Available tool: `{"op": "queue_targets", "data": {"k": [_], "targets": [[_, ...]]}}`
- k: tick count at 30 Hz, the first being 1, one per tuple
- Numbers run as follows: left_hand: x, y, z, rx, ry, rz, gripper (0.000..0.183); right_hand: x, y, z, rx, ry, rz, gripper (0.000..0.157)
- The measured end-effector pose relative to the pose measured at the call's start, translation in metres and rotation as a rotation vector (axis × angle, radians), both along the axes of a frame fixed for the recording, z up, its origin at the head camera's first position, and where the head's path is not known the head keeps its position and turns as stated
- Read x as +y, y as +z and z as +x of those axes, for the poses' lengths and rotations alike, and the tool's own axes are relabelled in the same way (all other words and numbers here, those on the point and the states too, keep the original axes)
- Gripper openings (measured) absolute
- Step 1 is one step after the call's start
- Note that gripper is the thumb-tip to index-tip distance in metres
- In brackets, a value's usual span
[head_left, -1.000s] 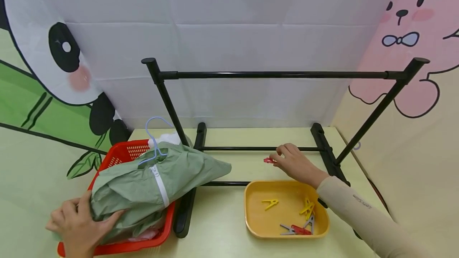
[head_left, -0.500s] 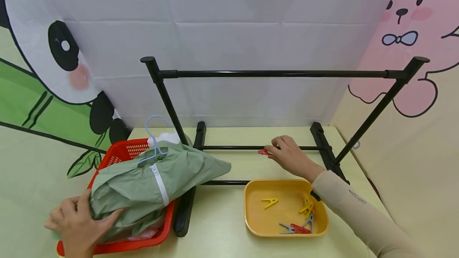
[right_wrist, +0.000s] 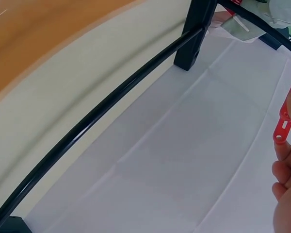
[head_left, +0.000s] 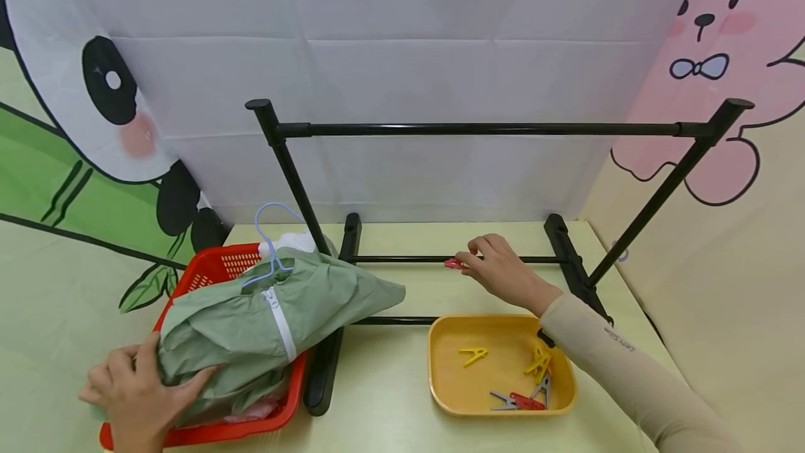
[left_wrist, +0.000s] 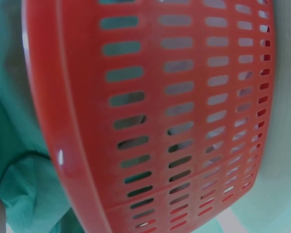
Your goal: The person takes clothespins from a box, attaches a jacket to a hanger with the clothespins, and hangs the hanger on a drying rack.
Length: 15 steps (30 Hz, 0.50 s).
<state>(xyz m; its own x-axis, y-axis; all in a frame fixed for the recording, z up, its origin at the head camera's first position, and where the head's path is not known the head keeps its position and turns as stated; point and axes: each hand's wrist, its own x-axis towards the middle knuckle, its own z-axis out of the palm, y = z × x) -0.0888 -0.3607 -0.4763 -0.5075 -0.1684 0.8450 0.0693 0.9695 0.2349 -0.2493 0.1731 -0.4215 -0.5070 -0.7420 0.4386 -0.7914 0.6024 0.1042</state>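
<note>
A green jacket [head_left: 226, 327] with a white zipper lies over the red basket [head_left: 292, 397], a light blue hanger [head_left: 272, 250] poking from its neck. My left hand [head_left: 135, 390] grips the jacket's near-left end, thumb on top and fingers at the far side; in the left wrist view the basket's slotted wall [left_wrist: 150, 111] fills most of the picture. My right hand [head_left: 497, 268] pinches a red clothespin [head_left: 454, 264] between thumb and fingers, in front of the rack's rear lower bar. In the right wrist view the clothespin [right_wrist: 283, 116] shows pointing along the fingertips.
A black rack [head_left: 478, 129] stands across the table, its left foot [head_left: 323, 376] beside the basket. A yellow tray [head_left: 440, 397] at the front holds yellow, grey and red clothespins [head_left: 527, 403]. White cloth [head_left: 295, 242] shows behind the jacket. A wall with cartoon animals surrounds the table.
My right hand has moved left and slightly up with the red clothespin, away from above the tray. The left hand and the jacket have stayed in place.
</note>
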Motion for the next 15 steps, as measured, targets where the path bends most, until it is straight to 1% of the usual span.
{"op": "queue_targets", "data": {"k": [5, 10, 15], "targets": [[0.0003, 0.0002, 0.0002, -0.006, 0.009, -0.001, 0.104, -0.0056, 0.0017, -0.0008, 0.013, 0.004, 0.000, 0.032], [0.0008, 0.0009, 0.0013, -0.048, 0.012, 0.011, 0.106, -0.0085, 0.0034, -0.0003, 0.004, 0.001, 0.003, 0.033], [0.0007, 0.0019, 0.0032, -0.077, 0.007, 0.001, 0.104, -0.0108, 0.0054, -0.0003, 0.004, 0.007, -0.001, 0.032]]}}
